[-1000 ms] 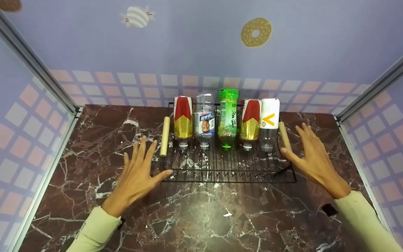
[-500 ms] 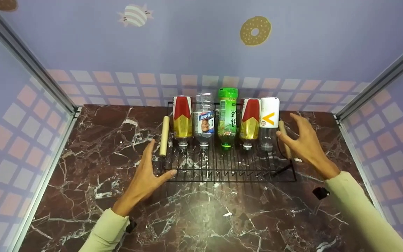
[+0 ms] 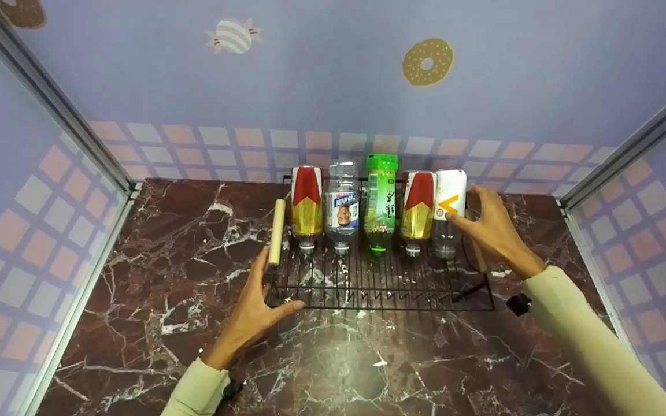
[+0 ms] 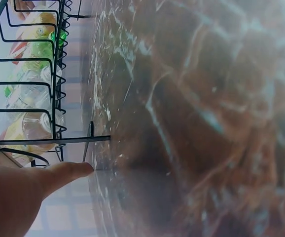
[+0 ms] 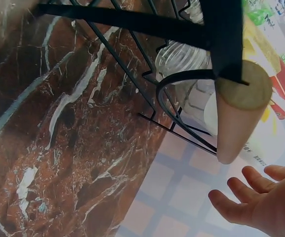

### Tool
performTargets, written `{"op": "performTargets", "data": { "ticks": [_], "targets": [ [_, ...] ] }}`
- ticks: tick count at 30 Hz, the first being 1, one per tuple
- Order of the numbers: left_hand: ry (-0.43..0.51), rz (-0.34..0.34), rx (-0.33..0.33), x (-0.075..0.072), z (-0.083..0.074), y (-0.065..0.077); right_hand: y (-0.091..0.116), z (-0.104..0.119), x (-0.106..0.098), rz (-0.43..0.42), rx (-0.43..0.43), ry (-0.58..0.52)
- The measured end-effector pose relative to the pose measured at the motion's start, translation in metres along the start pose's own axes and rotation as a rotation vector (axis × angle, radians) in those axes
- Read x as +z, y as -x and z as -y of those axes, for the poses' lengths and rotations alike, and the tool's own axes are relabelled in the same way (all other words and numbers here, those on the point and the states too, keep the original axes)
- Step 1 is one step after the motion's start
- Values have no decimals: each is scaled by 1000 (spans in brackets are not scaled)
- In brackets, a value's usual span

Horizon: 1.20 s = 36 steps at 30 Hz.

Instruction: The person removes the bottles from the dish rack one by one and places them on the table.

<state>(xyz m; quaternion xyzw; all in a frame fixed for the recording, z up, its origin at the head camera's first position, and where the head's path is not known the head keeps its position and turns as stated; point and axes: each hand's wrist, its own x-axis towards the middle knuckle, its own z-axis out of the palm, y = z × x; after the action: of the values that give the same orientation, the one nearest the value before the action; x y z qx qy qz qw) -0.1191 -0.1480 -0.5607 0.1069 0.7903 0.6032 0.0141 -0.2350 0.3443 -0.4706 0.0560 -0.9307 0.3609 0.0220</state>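
A black wire rack (image 3: 379,307) with wooden handles holds a row of bottles, necks toward the front. From the left they are a red-and-yellow bottle (image 3: 306,202), a clear bottle (image 3: 342,216), a green bottle (image 3: 381,199), another red-and-yellow bottle (image 3: 418,205) and a white-labelled bottle (image 3: 451,190). My left hand (image 3: 252,315) is at the rack's front left corner, thumb and fingers apart; whether it touches the wire I cannot tell. My right hand (image 3: 498,234) reaches over the right handle (image 5: 243,118), thumb beside the white-labelled bottle. Its fingers (image 5: 241,190) are spread and hold nothing.
The left wooden handle (image 3: 277,232) stands just beyond my left fingers. Dark marbled tabletop (image 3: 356,358) spreads around the rack. A patterned wall (image 3: 333,75) rises close behind the bottles, and side walls with metal edges flank the table.
My right hand has moved left and inward, over the right handle to the white-labelled bottle. My left hand has moved right to the rack's corner. The bottles stay in place.
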Motion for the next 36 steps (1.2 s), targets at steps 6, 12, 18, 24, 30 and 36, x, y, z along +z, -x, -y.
{"op": "performTargets", "data": {
  "ticks": [6, 12, 18, 24, 30, 36],
  "targets": [
    [81, -1, 1, 8, 4, 7, -5, -7, 4, 30, -9, -65],
    [89, -15, 0, 13, 4, 10, -9, -12, 9, 45, 10, -71],
    [80, -21, 10, 13, 4, 10, -13, -13, 12, 37, 5, -90],
    [98, -22, 4, 14, 4, 9, -20, -12, 16, -14, -39, -71],
    [94, -19, -11, 13, 5, 7, -25, -10, 21, -44, -44, -62],
    [102, -18, -29, 11, 4, 5, -21, -5, 18, -60, 12, -109]
  ]
}}
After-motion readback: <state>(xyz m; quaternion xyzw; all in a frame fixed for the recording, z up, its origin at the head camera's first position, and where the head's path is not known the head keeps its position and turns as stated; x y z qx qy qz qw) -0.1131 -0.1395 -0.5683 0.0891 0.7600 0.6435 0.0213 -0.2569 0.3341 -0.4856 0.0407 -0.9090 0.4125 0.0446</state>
